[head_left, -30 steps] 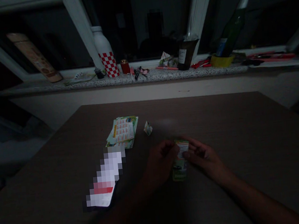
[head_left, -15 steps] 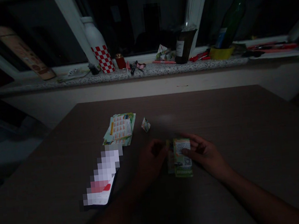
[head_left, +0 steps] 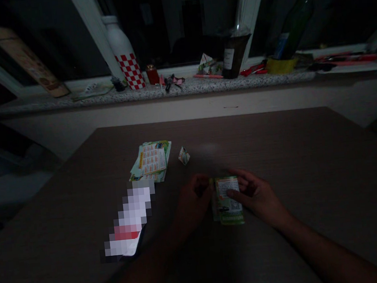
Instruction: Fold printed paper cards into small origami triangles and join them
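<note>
Above the dark table, my right hand point(head_left: 257, 195) grips a green and white printed card point(head_left: 230, 211) by its right side, thumb on the front. A second layer or card shows along its left edge, where my left hand point(head_left: 197, 198) pinches with thumb and fingers. Whether it is one folded sheet or two cards I cannot tell. Farther off, a small folded paper piece point(head_left: 183, 155) rests on the table. To its left lies a loose stack of similar printed cards point(head_left: 152, 160).
A lit phone point(head_left: 129, 223), its screen blurred out, lies left of my left arm. Along the windowsill point(head_left: 190, 88) stand a checkered bottle point(head_left: 127, 58), a plastic cup point(head_left: 233, 55), a green bottle point(head_left: 295, 26), a tan flask point(head_left: 30, 63) and small items.
The front card has shifted slightly left over the layer behind it, so less of that layer shows. Both hands keep their grip.
</note>
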`<state>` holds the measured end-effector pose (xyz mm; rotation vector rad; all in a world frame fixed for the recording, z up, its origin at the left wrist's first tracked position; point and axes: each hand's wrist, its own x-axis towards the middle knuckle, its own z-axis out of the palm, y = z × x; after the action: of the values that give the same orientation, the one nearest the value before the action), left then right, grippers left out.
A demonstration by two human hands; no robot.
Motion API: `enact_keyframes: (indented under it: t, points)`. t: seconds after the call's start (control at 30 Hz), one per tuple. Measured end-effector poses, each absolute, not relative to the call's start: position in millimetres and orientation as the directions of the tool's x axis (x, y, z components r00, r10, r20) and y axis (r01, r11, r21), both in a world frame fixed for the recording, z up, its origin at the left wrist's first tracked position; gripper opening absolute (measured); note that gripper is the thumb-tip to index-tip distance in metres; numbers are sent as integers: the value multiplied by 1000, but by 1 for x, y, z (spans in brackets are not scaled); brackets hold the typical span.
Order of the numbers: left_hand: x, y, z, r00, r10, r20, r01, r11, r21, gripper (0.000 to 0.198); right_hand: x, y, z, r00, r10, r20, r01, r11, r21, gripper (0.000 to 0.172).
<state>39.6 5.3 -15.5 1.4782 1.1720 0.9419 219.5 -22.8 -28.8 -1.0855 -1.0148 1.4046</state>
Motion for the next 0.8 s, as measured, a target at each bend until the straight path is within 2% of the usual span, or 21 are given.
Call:
enact_keyframes:
  t: [0.23, 0.37, 0.43, 0.53, 0.63, 0.73, 0.8]
  points:
    - [41, 4, -16, 235, 972, -23, 213, -28, 977, 16, 218, -23, -27, -6, 998, -62, -126, -62, -990, 50]
    - [38, 6, -14, 221, 975, 16, 282, -79, 956, 15, 227, -21, -24, 47, 999, -16, 53, -19, -998, 52]
    - [35, 10, -14, 224, 974, 31, 363, -113, 925, 15, 238, -18, -23, 100, 994, 50, 129, 37, -991, 45]
    - [30, 16, -14, 243, 969, 53, 575, -188, 796, 15, 255, -14, -23, 105, 992, 65, 264, 36, -964, 37]
    - [26, 18, -14, 262, 956, 129, 729, -284, 623, 16, 267, -12, -19, 80, 984, 158, 490, 99, -866, 33]
    - [22, 15, -9, 365, 904, 223, 770, -428, 474, 22, 271, -13, -12, -46, 971, 235, 655, 207, -726, 32]
    - [18, 12, -3, 493, 830, 260, 714, -557, 425, 29, 271, -15, -7, -158, 961, 227, 716, 270, -644, 33]
